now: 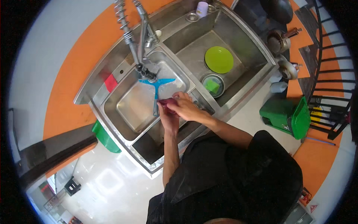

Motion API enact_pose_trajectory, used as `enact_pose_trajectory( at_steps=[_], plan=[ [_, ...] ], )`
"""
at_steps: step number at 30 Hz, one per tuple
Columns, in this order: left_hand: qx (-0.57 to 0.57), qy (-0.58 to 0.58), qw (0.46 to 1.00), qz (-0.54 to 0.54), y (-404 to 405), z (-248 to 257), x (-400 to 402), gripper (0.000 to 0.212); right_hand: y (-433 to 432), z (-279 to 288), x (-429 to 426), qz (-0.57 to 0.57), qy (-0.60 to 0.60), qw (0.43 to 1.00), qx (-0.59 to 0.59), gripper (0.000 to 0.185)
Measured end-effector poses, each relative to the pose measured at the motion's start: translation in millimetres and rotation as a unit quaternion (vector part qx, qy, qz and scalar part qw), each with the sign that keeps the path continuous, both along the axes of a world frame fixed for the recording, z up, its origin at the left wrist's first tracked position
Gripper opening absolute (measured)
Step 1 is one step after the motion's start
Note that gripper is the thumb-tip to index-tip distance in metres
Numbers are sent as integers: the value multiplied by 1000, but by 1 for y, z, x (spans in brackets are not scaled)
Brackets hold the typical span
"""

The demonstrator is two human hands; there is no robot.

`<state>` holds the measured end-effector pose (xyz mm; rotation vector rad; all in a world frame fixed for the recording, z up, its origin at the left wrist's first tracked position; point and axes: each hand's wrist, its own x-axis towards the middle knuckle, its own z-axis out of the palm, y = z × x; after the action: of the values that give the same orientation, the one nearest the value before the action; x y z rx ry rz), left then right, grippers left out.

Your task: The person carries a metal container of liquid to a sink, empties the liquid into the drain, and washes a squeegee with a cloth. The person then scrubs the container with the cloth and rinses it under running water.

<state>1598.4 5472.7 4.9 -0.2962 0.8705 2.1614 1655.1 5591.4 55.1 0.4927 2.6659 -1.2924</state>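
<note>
My left hand [169,119] and my right hand [186,107] are together over the near edge of the left sink basin [134,109]. Between them they hold a small dark red item [169,103], possibly a cloth or scrubber; the fingers hide part of it. Just left of my hands is a blue squeegee [156,89], its blade beneath the spray faucet head [148,74] and its grey-blue handle pointing towards me. Whether a finger touches that handle, I cannot tell.
The right basin holds a lime-green plate [219,59] and a round metal bowl [223,89] with a green sponge [212,86]. A red cloth [110,83] lies on the left ledge. A lilac cup [202,9] stands at the back. A green pedal bin [282,117] is to the right.
</note>
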Motion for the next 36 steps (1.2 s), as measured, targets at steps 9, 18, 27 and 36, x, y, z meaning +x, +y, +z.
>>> enact_pose_trajectory(
  at_steps=[9,18,27,36],
  plan=[
    [-390,183,895,-113,-27,-102,-2,80,-33,-95,-1,-142,147,957,-203,24],
    [-521,396,744,-131,-29,-39,57,86,-48,-132,10,-31,78,975,-206,38],
    [-488,268,828,-60,-63,-93,90,72,-26,-171,36,234,33,969,-75,55],
    [-536,114,836,-43,-120,-74,98,47,268,-155,77,-187,-164,898,-363,43]
  ],
)
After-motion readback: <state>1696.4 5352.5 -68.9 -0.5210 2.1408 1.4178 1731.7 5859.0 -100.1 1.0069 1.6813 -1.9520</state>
